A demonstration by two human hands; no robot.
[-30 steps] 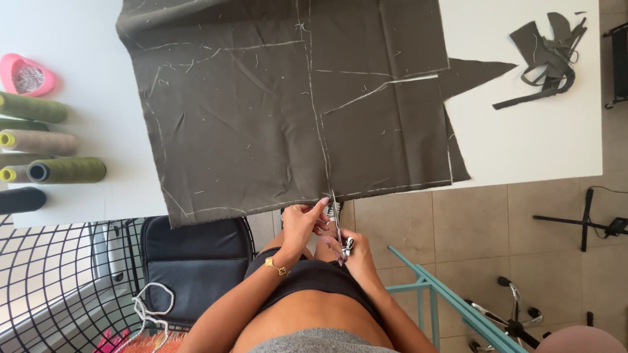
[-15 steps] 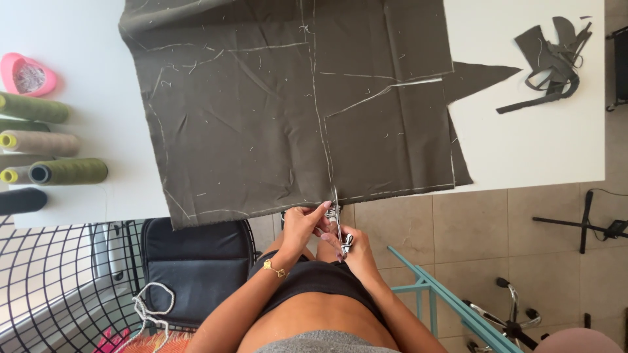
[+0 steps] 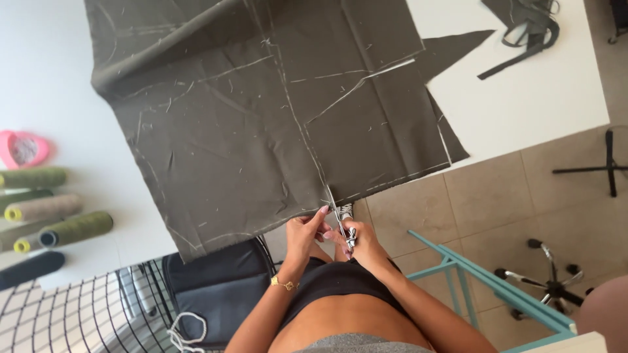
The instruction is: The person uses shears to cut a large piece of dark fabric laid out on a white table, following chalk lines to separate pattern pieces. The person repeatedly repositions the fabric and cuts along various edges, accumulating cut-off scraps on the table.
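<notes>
Because the dark olive fabric (image 3: 261,124) hangs over the near edge of the white table (image 3: 536,111) with nothing weighing it down, the likeliest slip, as I judge it, is the cloth shifting or sagging as the blades bite — which would pull the cut off the chalk line (image 3: 297,124) that runs from the far side down to the near hem. The scissors (image 3: 340,219) sit at that hem with their tips just into the cloth; a loose pinch beside them could let the edge pucker and leave a jagged start. The right hand (image 3: 363,245) is closed through the scissor handles, and the left hand (image 3: 306,230) has its fingers curled, pinching the fabric edge just left of the blades. The table is a broad pale surface; dark offcuts (image 3: 523,33) lie at its far right, thread cones (image 3: 72,227) in greens at its left, with a pink heart-shaped pincushion (image 3: 23,149) beyond them. Beige floor tiles (image 3: 510,196) show on the right, a teal frame (image 3: 484,278) and a chair base (image 3: 553,284) nearby — a black wire rack (image 3: 78,314) near left.
</notes>
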